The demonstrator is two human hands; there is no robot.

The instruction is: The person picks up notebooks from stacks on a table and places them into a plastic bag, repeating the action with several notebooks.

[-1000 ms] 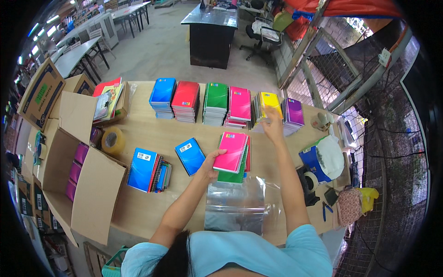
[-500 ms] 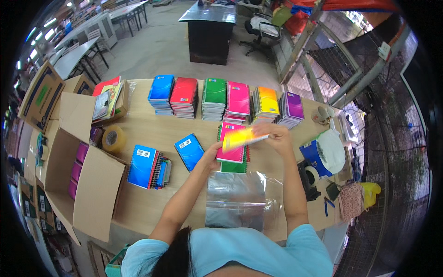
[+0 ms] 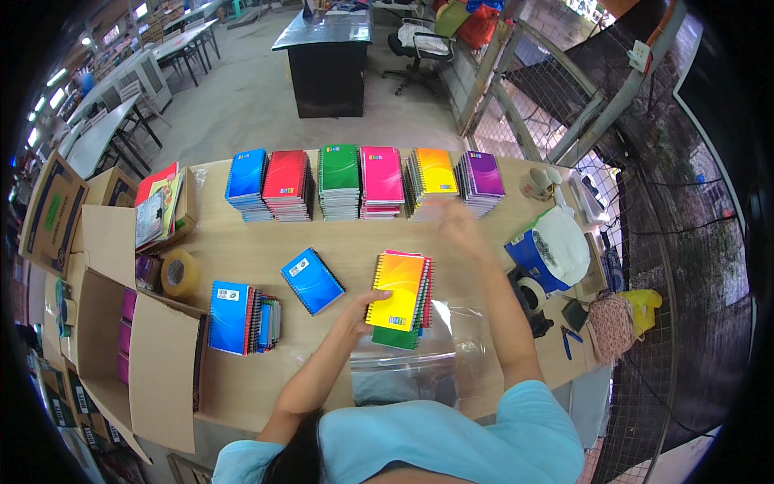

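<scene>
My left hand [image 3: 360, 313] grips a small pile of spiral notebooks at its left edge, thumb on top. A yellow-orange notebook [image 3: 395, 294] lies uppermost, with pink, red and green ones [image 3: 395, 337] showing beneath it. My right hand [image 3: 462, 228], smeared by motion, is stretched forward just before the yellow notebook stack [image 3: 436, 171] and the purple stack [image 3: 484, 173]; its fingers are unclear. Below the held pile lies a clear plastic bag [image 3: 403, 375]. A single blue notebook [image 3: 313, 281] rests to the left of the pile, and a bundle of blue-topped notebooks [image 3: 231, 316] stands farther left.
Blue [image 3: 246, 175], red [image 3: 287, 177], green [image 3: 339, 171] and pink stacks [image 3: 381, 177] line the table's far side. An open carton [image 3: 165, 367] and a tape roll [image 3: 181, 273] are left. At right are a blue-white package [image 3: 548, 250], tape dispenser [image 3: 530, 300] and blue-handled tool [image 3: 569, 342].
The yellow notebook, blurred in my hands earlier, now lies on top of the pile. My right hand has let go of it and moved away toward the far stacks. The view has shifted.
</scene>
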